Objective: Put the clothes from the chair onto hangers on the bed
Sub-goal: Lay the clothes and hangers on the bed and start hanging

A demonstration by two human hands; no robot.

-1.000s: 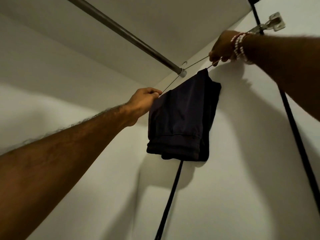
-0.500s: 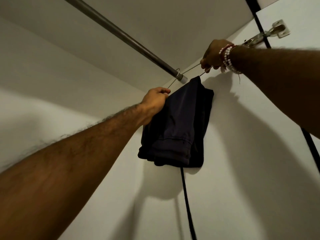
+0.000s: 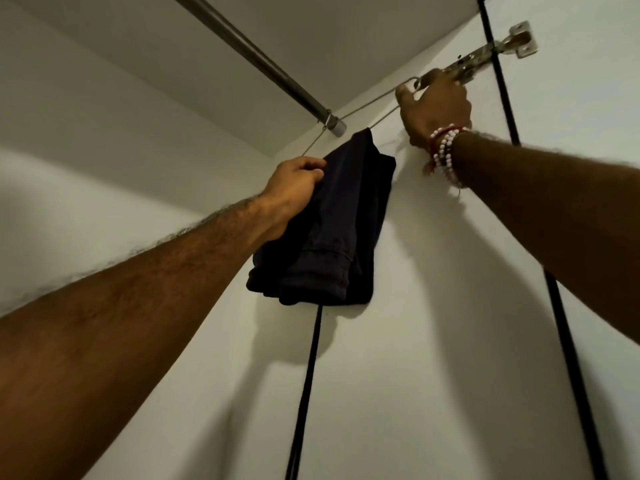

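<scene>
Hanging between hands, dark garment (image 3: pixel 339 230); left hand (image 3: pixel 298 183) grips it, right hand (image 3: pixel 436 109) grips hanger (image 3: pixel 384 116).

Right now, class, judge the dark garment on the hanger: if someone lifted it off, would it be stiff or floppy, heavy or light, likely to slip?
Probably floppy: the garment drapes folded over the hanger, its hem bunched in soft creases. Likely light, since thin wire carries it. It could slide along the smooth wire; no clip shows.

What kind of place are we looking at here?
Probably the inside of a wardrobe: a metal hanging rail, a door hinge, and a dark garment on a wire hanger.
</scene>
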